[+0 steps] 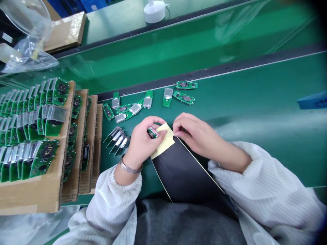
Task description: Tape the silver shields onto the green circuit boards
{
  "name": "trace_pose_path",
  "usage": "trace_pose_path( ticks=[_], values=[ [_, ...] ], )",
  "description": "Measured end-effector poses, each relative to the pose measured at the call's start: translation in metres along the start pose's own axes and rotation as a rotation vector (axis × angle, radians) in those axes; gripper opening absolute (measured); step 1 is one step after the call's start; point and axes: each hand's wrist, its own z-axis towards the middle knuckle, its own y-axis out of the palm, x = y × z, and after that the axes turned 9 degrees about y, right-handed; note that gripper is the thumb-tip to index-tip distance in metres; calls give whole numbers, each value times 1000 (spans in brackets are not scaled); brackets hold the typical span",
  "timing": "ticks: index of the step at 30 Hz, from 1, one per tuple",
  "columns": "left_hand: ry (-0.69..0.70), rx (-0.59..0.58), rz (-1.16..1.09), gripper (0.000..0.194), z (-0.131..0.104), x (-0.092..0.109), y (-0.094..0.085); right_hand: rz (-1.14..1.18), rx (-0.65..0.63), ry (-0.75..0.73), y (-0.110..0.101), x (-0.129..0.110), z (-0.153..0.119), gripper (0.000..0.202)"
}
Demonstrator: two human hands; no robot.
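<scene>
My left hand (146,136) holds a small green circuit board (152,132) in its curled fingers, and its thumb presses on the pale yellow backing (165,144) of a black sheet (186,170). At the upper right corner of that backing, my right hand (189,131) pinches the edge between thumb and forefinger. The black sheet slopes down toward my lap. Beyond my hands lie several loose green boards (184,98), some with grey screens.
Cardboard racks (67,143) filled with rows of boards stand at the left. A stack of boards (119,139) sits beside them. Plastic bags (30,58) and a cardboard piece (66,34) are at the upper left. A blue object (313,101) lies far right.
</scene>
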Motion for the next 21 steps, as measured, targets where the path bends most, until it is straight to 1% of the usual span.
trace_pose_path(
  ticks=[3, 8, 10, 13, 14, 16, 17, 19, 20, 21],
  values=[
    [9, 4, 12, 19, 1, -2, -1, 89, -15, 51, -4, 1, 3, 16],
    [19, -5, 30, 18, 1, 0, -2, 153, -14, 188, -7, -2, 4, 12],
    [22, -14, 45, 18, 0, -1, -1, 216, 5, 257, -7, -2, 3, 11],
    [52, -1, 83, 19, -1, -8, 2, 391, 72, 356, -6, 4, 3, 11],
    [92, 22, 103, 20, 0, -10, 2, 445, 107, 384, -4, 8, 4, 13],
    [224, 97, 184, 23, 3, -13, 1, 520, 185, 435, -2, 17, 6, 16],
    [304, 140, 244, 24, 4, -11, 0, 545, 229, 462, 0, 22, 8, 19],
    [436, 202, 380, 18, 4, -2, -2, 586, 311, 509, 2, 28, 10, 24],
    [486, 204, 421, 12, 0, 4, -1, 605, 353, 529, 3, 29, 11, 27],
    [509, 152, 451, 10, -6, 10, 1, 600, 378, 515, 3, 30, 12, 29]
  ],
)
